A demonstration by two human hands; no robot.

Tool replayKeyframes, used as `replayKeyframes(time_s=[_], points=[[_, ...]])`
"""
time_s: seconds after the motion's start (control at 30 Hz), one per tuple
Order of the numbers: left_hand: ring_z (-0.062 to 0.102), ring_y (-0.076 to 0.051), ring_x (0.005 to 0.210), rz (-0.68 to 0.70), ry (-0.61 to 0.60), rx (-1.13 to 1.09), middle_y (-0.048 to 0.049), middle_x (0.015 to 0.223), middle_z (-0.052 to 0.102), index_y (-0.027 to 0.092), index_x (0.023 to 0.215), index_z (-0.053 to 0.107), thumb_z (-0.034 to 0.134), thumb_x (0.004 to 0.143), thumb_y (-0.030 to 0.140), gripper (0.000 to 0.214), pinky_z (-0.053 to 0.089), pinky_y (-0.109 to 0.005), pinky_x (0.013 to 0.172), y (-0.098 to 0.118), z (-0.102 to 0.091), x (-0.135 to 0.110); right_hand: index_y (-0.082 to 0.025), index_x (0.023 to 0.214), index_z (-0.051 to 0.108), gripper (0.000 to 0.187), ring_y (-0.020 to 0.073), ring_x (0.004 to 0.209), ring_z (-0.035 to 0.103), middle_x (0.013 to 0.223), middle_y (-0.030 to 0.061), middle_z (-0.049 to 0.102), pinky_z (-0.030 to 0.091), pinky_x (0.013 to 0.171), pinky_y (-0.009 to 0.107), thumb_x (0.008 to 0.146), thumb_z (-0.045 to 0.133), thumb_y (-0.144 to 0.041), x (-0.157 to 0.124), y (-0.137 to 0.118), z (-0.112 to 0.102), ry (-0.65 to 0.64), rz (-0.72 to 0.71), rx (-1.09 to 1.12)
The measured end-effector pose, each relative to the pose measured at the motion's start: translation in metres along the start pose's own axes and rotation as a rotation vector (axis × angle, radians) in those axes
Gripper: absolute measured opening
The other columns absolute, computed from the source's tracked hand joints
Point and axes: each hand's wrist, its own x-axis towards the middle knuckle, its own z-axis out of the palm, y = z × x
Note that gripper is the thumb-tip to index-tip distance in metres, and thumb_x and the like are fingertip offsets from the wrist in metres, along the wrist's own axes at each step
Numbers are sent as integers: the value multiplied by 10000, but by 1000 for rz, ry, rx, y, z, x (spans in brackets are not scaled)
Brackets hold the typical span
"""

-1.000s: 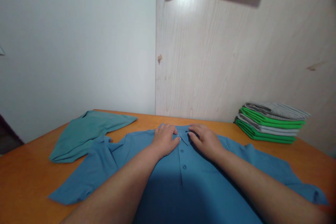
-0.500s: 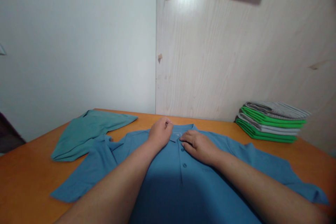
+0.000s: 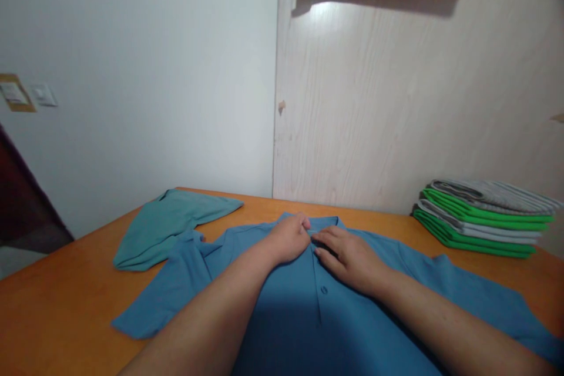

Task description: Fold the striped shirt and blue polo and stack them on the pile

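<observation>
Hands (image 3: pixel 288 239) (image 3: pixel 348 255), two, both on one blue shirt (image 3: pixel 286 305)

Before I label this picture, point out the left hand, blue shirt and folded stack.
left hand (image 3: pixel 289 238): head view, back of hand
blue shirt (image 3: pixel 293 305): head view, front panel
folded stack (image 3: pixel 487 222): head view, middle layers

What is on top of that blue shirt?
On the blue shirt, near its collar, are the left hand and right hand. One button shows below; fabric directly beneath the hands is covered.
</observation>
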Motion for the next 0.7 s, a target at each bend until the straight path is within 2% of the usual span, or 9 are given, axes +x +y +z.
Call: replayKeyframes(time_s=[0.13,0.27,0.33,0.5,0.7], points=[[601,-144,703,-142,108,-3,23,749,658,214,935,600,546,772,158,181,436,-238,637,-9,-12,7,-263,1227,682,342,240,1061,609,1136,78,685,480,939,375,980,473,-373,0,-2,1,-81,-21,-60],[602,-169,740,-309,270,107,-17,792,655,217,943,580,443,862,184,163,424,-267,649,-30,-37,12,-258,1214,695,349,246,1053,612,1135,84,688,485,934,388,978,472,-384,1,0,2,-77,-19,-50],[606,-191,751,-382,305,170,-40,807,663,220,888,595,446,866,192,153,421,-293,662,-39,-47,9,-262,1212,697,347,247,1051,613,1136,84,689,483,936,391,974,477,-386,0,2,3,-74,-21,-45],[632,-263,781,-457,218,279,-63,733,676,221,693,641,621,763,269,87,432,-367,726,-49,-50,-2,-265,1212,697,348,249,1042,612,1141,82,685,487,926,396,974,478,-393,0,4,6,-71,-9,-45],[642,-268,814,-445,101,345,-42,682,678,236,651,678,681,687,274,52,430,-389,791,-47,-46,0,-262,1198,706,340,252,1043,614,1150,85,684,487,929,403,969,491,-392,0,3,6,-54,-12,-37]])
